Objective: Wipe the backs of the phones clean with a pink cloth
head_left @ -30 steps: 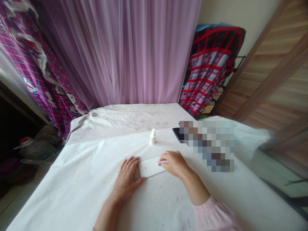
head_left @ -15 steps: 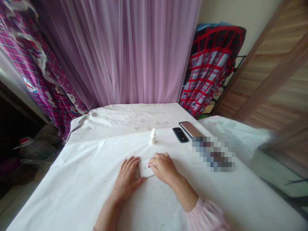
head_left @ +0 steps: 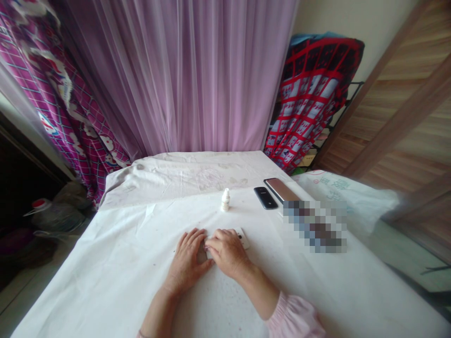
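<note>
A white smartphone (head_left: 243, 238) lies back up on the white-covered table, its camera end sticking out to the right. My left hand (head_left: 188, 256) grips the phone's left end, fingers along the far edge and thumb at the near edge. Over the middle of the phone is my right hand (head_left: 229, 251), its fingers curled and pressed down on a small pinkish-white cloth that they almost fully hide. A little white dropper bottle (head_left: 225, 201) stands upright just beyond the hands.
To the right lie a black phone (head_left: 265, 198), a larger pinkish-gold phone (head_left: 281, 189) and a blurred-out object (head_left: 313, 225). Purple curtains (head_left: 211, 80) hang behind the white tablecloth (head_left: 105, 272). A plastic bag (head_left: 352, 192) is beside the right edge.
My right hand has slid left along the phone, close to my left hand, uncovering the camera end. My left hand keeps its place on the phone.
</note>
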A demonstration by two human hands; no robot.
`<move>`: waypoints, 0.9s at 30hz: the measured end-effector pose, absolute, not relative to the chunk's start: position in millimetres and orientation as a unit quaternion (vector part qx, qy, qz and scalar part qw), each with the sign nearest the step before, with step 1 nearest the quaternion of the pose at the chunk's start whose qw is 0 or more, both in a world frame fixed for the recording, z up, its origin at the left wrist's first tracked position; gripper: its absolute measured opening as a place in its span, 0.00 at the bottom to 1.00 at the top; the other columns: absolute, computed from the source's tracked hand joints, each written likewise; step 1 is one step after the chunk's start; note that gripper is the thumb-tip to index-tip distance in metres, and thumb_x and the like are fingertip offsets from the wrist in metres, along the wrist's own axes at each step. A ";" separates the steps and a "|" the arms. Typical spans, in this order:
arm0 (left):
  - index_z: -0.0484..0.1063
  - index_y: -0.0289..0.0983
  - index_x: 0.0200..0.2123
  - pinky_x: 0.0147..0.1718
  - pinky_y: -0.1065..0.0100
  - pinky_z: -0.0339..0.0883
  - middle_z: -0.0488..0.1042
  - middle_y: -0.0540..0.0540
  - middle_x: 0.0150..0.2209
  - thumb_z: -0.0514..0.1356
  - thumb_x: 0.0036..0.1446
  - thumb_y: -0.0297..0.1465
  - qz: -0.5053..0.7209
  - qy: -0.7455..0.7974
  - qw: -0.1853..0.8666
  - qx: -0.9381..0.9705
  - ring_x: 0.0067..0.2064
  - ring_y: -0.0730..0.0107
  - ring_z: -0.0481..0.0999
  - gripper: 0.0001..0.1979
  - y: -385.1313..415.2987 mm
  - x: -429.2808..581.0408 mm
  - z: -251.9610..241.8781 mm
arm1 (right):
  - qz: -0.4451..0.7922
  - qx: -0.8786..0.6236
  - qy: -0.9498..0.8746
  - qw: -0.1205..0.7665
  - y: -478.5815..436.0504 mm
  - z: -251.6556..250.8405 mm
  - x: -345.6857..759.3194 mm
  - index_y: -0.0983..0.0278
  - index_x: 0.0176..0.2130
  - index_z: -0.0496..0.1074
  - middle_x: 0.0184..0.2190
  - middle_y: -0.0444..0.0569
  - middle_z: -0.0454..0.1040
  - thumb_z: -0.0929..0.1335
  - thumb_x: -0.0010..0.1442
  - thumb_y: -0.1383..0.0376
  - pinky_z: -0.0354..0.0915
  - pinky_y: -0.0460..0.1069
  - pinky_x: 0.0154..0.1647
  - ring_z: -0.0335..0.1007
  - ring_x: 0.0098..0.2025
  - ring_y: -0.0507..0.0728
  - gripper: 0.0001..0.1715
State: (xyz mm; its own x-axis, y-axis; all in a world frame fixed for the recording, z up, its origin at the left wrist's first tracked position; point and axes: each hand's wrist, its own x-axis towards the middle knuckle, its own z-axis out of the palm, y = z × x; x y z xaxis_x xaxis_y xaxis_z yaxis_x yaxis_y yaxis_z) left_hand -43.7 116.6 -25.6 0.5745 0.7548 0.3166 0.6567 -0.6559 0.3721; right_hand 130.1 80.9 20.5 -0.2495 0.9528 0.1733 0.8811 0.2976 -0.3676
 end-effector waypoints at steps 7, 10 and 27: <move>0.64 0.39 0.55 0.60 0.45 0.53 0.67 0.39 0.59 0.63 0.53 0.37 0.221 0.401 0.116 0.881 0.62 0.51 0.62 0.27 117.5 -44.1 -26.7 | 0.134 -0.549 -0.810 0.155 79.4 30.4 133.1 0.56 0.34 0.76 0.35 0.43 0.74 0.66 0.63 0.63 0.52 0.49 0.41 0.67 0.41 0.53 0.09; 0.64 0.40 0.55 0.61 0.45 0.52 0.67 0.39 0.59 0.63 0.53 0.39 0.220 0.401 0.118 0.881 0.62 0.51 0.63 0.27 117.9 -44.4 -27.1 | 0.150 -0.540 -0.816 0.140 79.4 34.9 135.5 0.55 0.34 0.77 0.35 0.43 0.75 0.66 0.63 0.61 0.52 0.49 0.41 0.68 0.41 0.53 0.10; 0.65 0.40 0.55 0.60 0.45 0.53 0.67 0.38 0.59 0.64 0.51 0.43 0.216 0.401 0.127 0.881 0.62 0.50 0.62 0.30 117.8 -44.9 -24.0 | 0.209 -0.599 -0.766 0.099 81.1 48.5 172.4 0.49 0.37 0.79 0.39 0.40 0.79 0.67 0.60 0.63 0.56 0.49 0.46 0.72 0.43 0.53 0.12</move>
